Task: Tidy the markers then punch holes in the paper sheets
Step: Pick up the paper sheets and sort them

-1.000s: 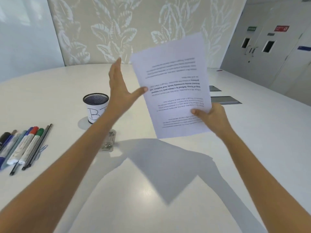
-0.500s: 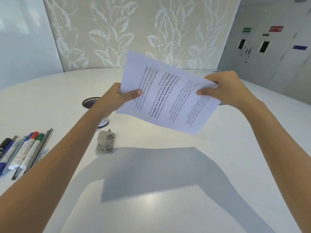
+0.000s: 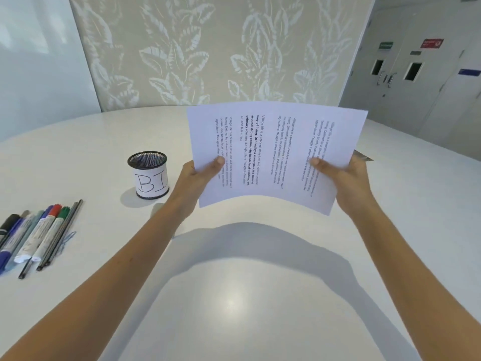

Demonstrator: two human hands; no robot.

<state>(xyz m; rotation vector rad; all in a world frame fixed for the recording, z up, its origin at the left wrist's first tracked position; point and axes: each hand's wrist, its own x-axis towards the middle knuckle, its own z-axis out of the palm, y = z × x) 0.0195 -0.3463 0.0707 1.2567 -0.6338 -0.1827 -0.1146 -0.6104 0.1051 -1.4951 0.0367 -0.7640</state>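
Gripping the printed paper sheets (image 3: 276, 155) above the white table (image 3: 234, 295), left hand (image 3: 197, 181) and right hand (image 3: 348, 183) pinch opposite sides

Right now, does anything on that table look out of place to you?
Yes: the markers lie loose in a row at the table's left edge, while the mesh cup marked "BI" appears empty. The paper sheets, gripped by both hands, sag slightly.

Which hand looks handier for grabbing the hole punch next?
Probably the left hand. What seems to be the hole punch peeks out just beside the left forearm, near the mesh cup. The right hand holds the paper sheets on the far side and could keep them.
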